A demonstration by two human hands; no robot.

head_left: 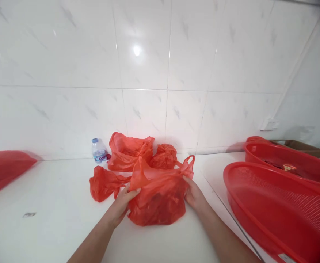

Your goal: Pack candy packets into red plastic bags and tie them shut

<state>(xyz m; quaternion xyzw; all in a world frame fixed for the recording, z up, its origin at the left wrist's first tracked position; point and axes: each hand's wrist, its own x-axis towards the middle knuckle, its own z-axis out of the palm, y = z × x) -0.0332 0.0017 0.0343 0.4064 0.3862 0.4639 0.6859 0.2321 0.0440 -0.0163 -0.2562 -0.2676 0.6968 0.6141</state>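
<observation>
A red plastic bag with dark contents showing through sits on the white table in front of me. My left hand grips its left side, thumb over the film. On the right side, my right hand pinches the bag below its looped handle; some of those fingers are hidden. Close behind stands another red bag with its mouth spread, and beside it a bunched red bag. A smaller knotted red bag lies just left of my left hand.
A small water bottle stands near the tiled wall. Two red plastic baskets fill the right side, with a cardboard box behind them. Red plastic lies at the far left. A wall socket is at the right.
</observation>
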